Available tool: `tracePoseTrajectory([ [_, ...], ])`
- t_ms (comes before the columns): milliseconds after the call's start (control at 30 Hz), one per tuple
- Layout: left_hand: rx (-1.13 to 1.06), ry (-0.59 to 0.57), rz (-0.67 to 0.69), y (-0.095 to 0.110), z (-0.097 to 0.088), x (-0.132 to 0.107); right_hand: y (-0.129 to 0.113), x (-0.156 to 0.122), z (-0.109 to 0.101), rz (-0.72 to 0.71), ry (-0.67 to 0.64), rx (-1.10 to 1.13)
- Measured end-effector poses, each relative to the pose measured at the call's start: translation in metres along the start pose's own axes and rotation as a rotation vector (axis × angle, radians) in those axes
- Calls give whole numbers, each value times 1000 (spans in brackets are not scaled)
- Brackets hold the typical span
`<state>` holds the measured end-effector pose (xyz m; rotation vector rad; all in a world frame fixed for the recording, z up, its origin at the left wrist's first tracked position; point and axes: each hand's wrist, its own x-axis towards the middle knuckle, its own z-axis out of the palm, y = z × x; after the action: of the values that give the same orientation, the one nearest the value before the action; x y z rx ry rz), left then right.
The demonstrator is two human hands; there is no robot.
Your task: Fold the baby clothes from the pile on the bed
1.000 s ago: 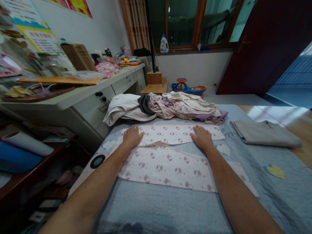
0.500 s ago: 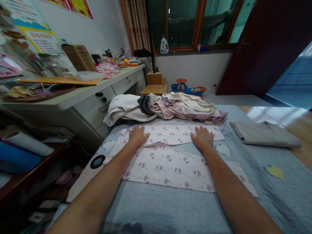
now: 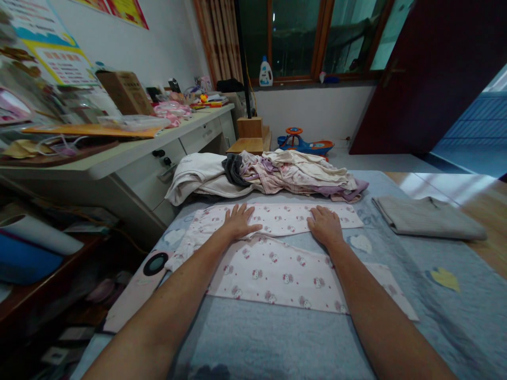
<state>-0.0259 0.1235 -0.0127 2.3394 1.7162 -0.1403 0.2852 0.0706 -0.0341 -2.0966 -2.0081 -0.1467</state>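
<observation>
A pair of pale pink trousers (image 3: 277, 266) printed with small cartoon cat figures lies spread on the blue bedsheet (image 3: 277, 343). Its waistband is toward the left and both legs stretch right. My left hand (image 3: 240, 221) rests flat on the far leg, left of its middle, fingers spread and thumb pointing right. Farther right on that same leg lies my right hand (image 3: 325, 224), palm down with its fingers stretched out. Neither hand grips the cloth. My forearms cover parts of the near leg and the waistband.
Behind the trousers sits a heap of crumpled clothes (image 3: 297, 174). A folded grey garment (image 3: 428, 217) lies at the right. A pink object with a dark round disc (image 3: 156, 264) is at the bed's left edge, near a cluttered white desk (image 3: 134, 177).
My left hand has slid to the right along the far trouser leg, its fingers more spread. My right hand has shifted only slightly left. The trousers lie almost as before.
</observation>
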Motion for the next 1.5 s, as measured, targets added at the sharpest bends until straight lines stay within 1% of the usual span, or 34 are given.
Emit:
tracePoseTrajectory([
  [67, -12, -4, -9, 3, 0, 2, -4, -2, 1, 74, 19, -36],
  [133, -23, 4, 28, 6, 0, 3, -8, -2, 1, 59, 33, -39],
  [200, -27, 21, 102, 8, 1, 4, -14, -1, 0, -46, 41, -2],
  [267, -25, 35, 154, 9, 2, 3, -20, 0, -1, -191, 16, 60],
  [333, -23, 36, 163, 10, 3, 2, -25, 1, -2, -295, -40, 101],
  [367, -22, 32, 158, 10, 2, 1, -27, 1, -1, -314, -68, 103],
  [433, -19, 18, 147, 10, 2, 1, -28, 0, 0, -279, -103, 81],
  [600, -1, 8, 131, 8, 5, 3, -14, -4, 4, -14, -109, 4],
  [667, 7, 19, 129, 8, 7, 4, -9, -4, 4, 60, -85, -10],
  [733, 13, 27, 128, 8, 9, 5, -8, -3, 3, 74, -48, -11],
  [767, 15, 31, 127, 8, 10, 5, -9, -2, 3, 49, -32, -3],
  [900, 18, 44, 128, 8, 11, 5, -24, 2, 1, -193, 3, 103],
  [933, 18, 46, 130, 8, 11, 5, -29, 2, 1, -246, -6, 126],
  [1000, 17, 50, 136, 8, 12, 5, -36, 2, 1, -307, -57, 136],
  [1067, 12, 57, 143, 7, 13, 5, -39, 2, 2, -312, -126, 109],
  [1200, 1, 67, 149, 5, 14, 6, -46, 6, 1, -162, -187, 49],
  [1267, -4, 65, 149, 5, 14, 6, -56, 10, 0, -131, -195, 51],
  [1300, -5, 62, 149, 5, 14, 6, -64, 12, 1, -151, -197, 65],
  [1400, -6, 59, 151, 6, 13, 5, -87, 17, 3, -284, -219, 128],
  [1500, -5, 70, 154, 7, 13, 5, -101, 21, 5, -356, -261, 150],
])
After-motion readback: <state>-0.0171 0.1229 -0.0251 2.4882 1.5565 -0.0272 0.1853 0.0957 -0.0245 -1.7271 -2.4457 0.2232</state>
